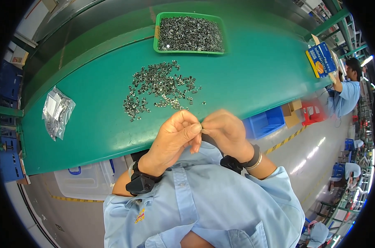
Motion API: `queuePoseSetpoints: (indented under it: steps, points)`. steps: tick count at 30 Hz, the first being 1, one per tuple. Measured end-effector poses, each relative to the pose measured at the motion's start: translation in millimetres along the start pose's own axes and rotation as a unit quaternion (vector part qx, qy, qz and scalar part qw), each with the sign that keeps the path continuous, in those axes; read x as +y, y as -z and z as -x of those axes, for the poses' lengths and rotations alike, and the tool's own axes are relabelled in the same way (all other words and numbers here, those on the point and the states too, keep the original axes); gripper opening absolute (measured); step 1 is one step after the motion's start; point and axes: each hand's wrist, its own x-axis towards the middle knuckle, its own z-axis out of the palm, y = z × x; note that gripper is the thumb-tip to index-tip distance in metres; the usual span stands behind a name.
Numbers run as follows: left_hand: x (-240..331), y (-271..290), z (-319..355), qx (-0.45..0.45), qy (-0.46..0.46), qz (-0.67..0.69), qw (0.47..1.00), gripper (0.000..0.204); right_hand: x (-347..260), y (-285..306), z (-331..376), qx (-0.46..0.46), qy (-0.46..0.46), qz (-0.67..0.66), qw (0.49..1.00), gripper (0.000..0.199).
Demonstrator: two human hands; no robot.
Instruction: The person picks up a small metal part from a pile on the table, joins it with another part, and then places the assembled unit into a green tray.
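Both my hands meet at the front edge of the green table (96, 136), their fingertips touching each other. The thumb and forefinger of my left hand (180, 134) are pinched together. My right hand (226, 131) is pinched against them and a little blurred. Whatever sits between the fingertips is too small to name. Just beyond my hands lies a loose pile of small shiny metal pieces (158, 82). Farther back, a green tray (190, 52) is filled with more such pieces.
A clear plastic bag (58, 113) of small parts lies on the left of the table. At the right end stands a blue and yellow box (321, 60), with a co-worker (347, 97) nearby. Below the table are a blue bin (266, 124), a red stool (313, 112) and a clear storage box (82, 182).
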Motion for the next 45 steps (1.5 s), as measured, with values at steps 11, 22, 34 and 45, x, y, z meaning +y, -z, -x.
queuePoseSetpoints:
  steps: [11, 22, 34, 45]
  points:
    - [2, 4, -2, -0.039, 0.018, 0.029, 0.999, 0.016, 5, 1, 3, 0.001, -0.061, -0.065, 0.996, 0.015]
    - [3, 13, -6, 0.005, 0.002, 0.063, 0.998, 0.016, 35, 38, -74, 0.014, -0.167, -0.015, 0.986, 0.008]
    - [5, 22, -7, -0.021, 0.022, 0.096, 0.995, 0.012, 81, 53, -119, -0.101, -0.133, 0.149, 0.975, 0.016]
    - [2, 21, -9, -0.021, 0.016, 0.085, 0.996, 0.013, 55, 29, -66, -0.203, -0.064, 0.311, 0.926, 0.011]
